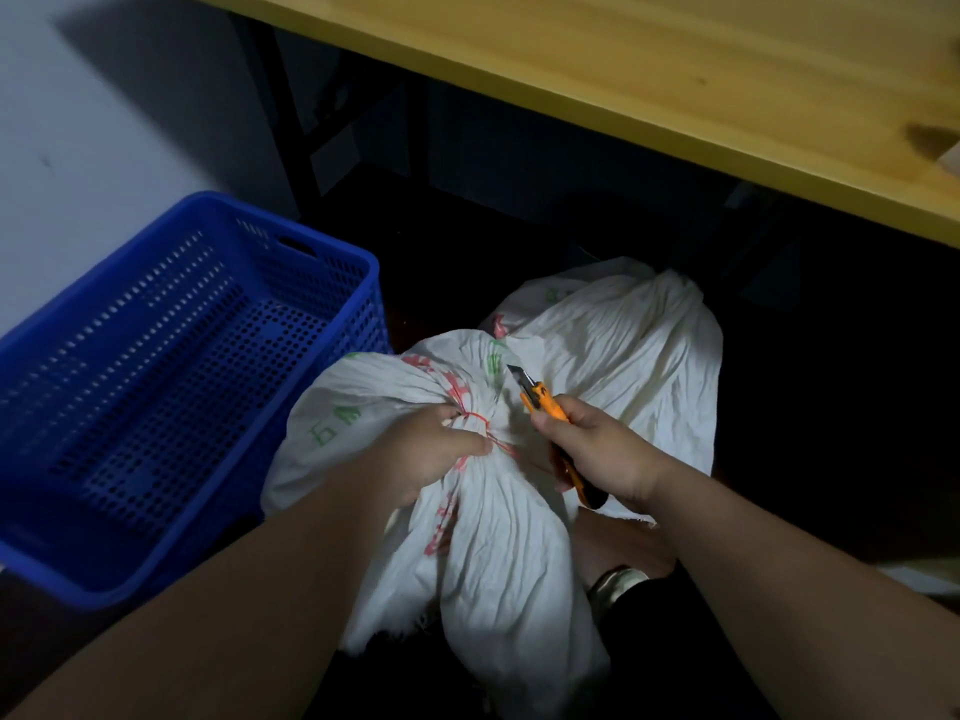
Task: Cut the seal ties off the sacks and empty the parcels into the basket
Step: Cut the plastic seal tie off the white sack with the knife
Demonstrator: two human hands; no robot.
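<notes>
Left hand (431, 454) clamped around the gathered neck of the near white woven sack with red and green print (467, 511), lower centre of frame, fingers curled just beside the thin red seal tie (480, 423) wound round the bunched cloth. Right hand (597, 449) wrapped round the orange-handled utility knife (550, 413), blade extended and pointing toward upper left, tip apart from the tie and hovering over the sack's puffed top. Tie looks uncut; a loose red strand trails toward the right hand. A second white sack (623, 335) lies behind, centre right, its neck not readable in the dim light. Blue perforated plastic basket (332, 262) sits at left, touching or nearly touching the near sack; no parcels visible inside it. Pale wooden tabletop (675, 96) crosses the upper right. Risks, as judged: the tie sits right against the left fingertips, so a blade drawn toward that hand could nick them; a slip on slack thread would do it. Cutting down into the bunched cloth could slice the sack or the parcels within. Poor lighting makes the thin tie hard to follow. Releasing the neck once cut could spill parcels onto the dark floor rather than into the basket.
</notes>
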